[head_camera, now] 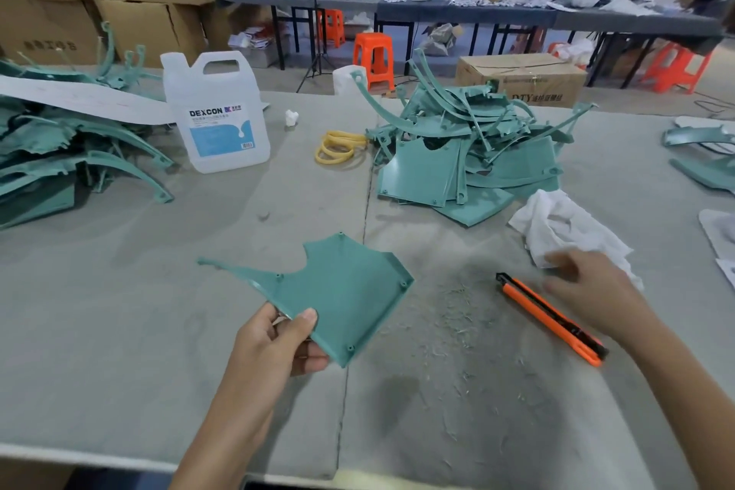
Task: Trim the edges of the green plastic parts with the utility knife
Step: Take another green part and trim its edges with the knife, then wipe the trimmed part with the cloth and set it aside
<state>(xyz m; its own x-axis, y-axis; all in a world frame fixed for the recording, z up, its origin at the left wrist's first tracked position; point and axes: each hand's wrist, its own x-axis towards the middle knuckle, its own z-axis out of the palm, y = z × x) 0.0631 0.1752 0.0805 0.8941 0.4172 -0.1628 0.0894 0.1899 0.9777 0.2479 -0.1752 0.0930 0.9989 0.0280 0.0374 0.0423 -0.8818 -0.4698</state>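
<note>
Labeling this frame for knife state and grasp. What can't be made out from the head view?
- Utility knife: blade tip too small to tell if extended.
- Right hand: motion-blurred above the knife; contact unclear.
- Left hand: fingers hidden under the green part.
- Jug label: small print unreadable.
- Left pile of green parts: cut off by the frame edge.
</note>
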